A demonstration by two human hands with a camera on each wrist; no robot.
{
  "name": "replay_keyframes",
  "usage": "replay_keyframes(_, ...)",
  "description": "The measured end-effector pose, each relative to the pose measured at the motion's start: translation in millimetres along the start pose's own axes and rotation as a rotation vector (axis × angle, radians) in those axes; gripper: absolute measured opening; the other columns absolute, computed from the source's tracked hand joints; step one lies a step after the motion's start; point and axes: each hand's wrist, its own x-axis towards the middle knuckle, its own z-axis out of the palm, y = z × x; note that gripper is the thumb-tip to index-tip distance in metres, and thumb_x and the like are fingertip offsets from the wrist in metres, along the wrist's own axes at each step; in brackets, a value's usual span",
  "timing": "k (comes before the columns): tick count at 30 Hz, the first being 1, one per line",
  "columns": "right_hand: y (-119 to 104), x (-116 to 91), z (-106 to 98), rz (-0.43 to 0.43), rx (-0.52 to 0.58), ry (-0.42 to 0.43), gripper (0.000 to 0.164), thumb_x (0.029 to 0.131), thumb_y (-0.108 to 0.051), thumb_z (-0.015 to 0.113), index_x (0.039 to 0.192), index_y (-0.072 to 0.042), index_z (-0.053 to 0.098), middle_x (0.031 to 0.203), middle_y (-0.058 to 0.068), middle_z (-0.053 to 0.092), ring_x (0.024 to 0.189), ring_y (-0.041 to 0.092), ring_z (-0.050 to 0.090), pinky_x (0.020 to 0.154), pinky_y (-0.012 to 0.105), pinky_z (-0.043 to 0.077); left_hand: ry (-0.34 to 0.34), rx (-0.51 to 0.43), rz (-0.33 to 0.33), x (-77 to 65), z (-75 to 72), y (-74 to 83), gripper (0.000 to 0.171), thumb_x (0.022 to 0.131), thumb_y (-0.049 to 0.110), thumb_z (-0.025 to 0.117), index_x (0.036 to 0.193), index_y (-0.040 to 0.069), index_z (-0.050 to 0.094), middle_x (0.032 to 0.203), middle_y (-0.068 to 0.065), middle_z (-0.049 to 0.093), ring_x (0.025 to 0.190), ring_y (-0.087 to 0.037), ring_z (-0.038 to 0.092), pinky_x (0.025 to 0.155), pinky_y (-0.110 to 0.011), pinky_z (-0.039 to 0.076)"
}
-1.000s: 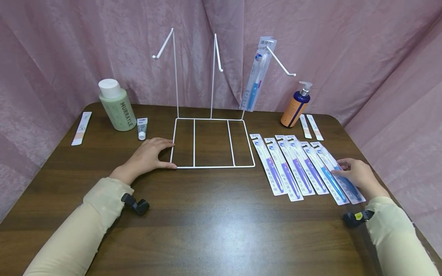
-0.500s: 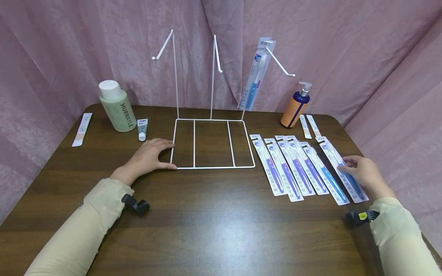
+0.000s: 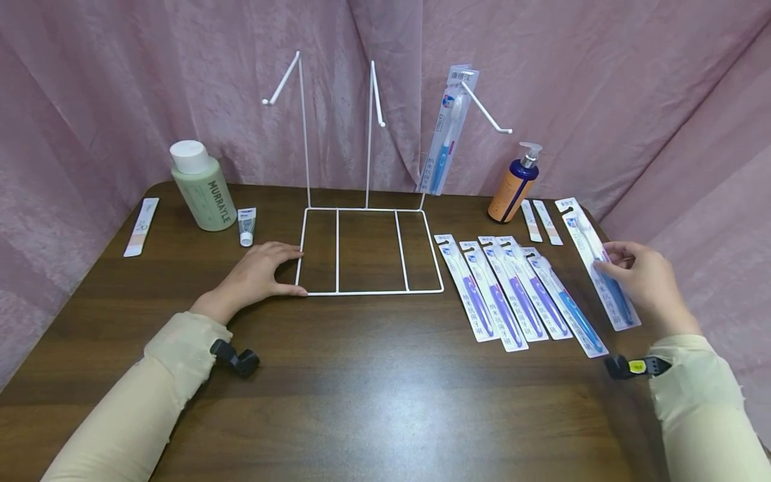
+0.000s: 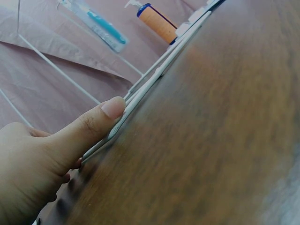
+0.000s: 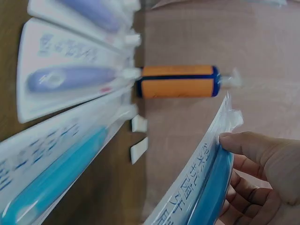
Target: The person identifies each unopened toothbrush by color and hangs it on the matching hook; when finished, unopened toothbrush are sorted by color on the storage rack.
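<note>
My right hand (image 3: 647, 278) pinches a packaged blue toothbrush (image 3: 617, 301) between thumb and fingers, lifted and slanted above the table's right side. In the right wrist view its blue handle (image 5: 213, 187) shows through the clear cover. Several toothbrush packs (image 3: 500, 291), most purple and one blue, lie in a slanted row to the left of this hand. A white wire display rack (image 3: 373, 292) stands mid-table, with packaged toothbrushes (image 3: 447, 134) hanging from its right hook. My left hand (image 3: 253, 271) rests at the rack's front left corner, thumb (image 4: 112, 108) laid on the wire.
A green bottle (image 3: 207, 191), a small tube (image 3: 246, 226) and a flat sachet (image 3: 141, 226) are at the back left. An orange pump bottle (image 3: 514, 187) stands back right beside two sachets (image 3: 547, 222). Pink curtains hang behind the table. The left hook (image 3: 283, 80) and middle hook (image 3: 378, 94) jut forward.
My right hand has drawn the blue toothbrush pack away from the row's right end, to the right and up. My left hand stays at the rack's corner.
</note>
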Motion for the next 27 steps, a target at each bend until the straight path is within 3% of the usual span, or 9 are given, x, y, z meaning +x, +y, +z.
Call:
replay_keyframes(6, -21.9, 2.6, -10.2, -0.061, 0.035, 0.059, 0.038, 0.088, -0.021, 0.068, 0.116, 0.004, 0.063, 0.074, -0.02, 0.049, 0.062, -0.009, 0.042, 0.053, 0.013, 0.036, 0.007, -0.003, 0.0, -0.4, 0.9, 0.0, 0.084, 0.069, 0.053, 0.079, 0.132, 0.002, 0.057, 0.137, -0.019, 0.055, 0.131, -0.038, 0.045, 0.11, -0.055, 0.031)
replay_keyframes(13, -47.1, 5.7, -18.4, -0.094, 0.079, 0.123, 0.039, 0.087, -0.021, 0.071, 0.119, 0.001, 0.063, 0.071, -0.035, 0.043, 0.064, -0.015, 0.042, 0.055, 0.006, 0.036, 0.003, 0.0, -0.002, -0.4, 0.7, -0.8, 0.084, 0.069, 0.053, 0.079, 0.132, 0.002, 0.057, 0.137, -0.018, 0.055, 0.131, -0.037, 0.045, 0.11, -0.056, 0.031)
replay_keyframes(27, -96.7, 6.2, -26.8, -0.156, 0.182, 0.215, 0.042, 0.086, -0.024, 0.072, 0.121, -0.002, 0.065, 0.08, -0.032, 0.046, 0.068, -0.02, 0.046, 0.063, -0.002, 0.037, 0.018, -0.001, 0.012, -0.1, 0.8, -0.9, 0.086, 0.068, 0.058, 0.077, 0.13, 0.002, 0.059, 0.135, -0.019, 0.057, 0.129, -0.038, 0.046, 0.108, -0.057, 0.032)
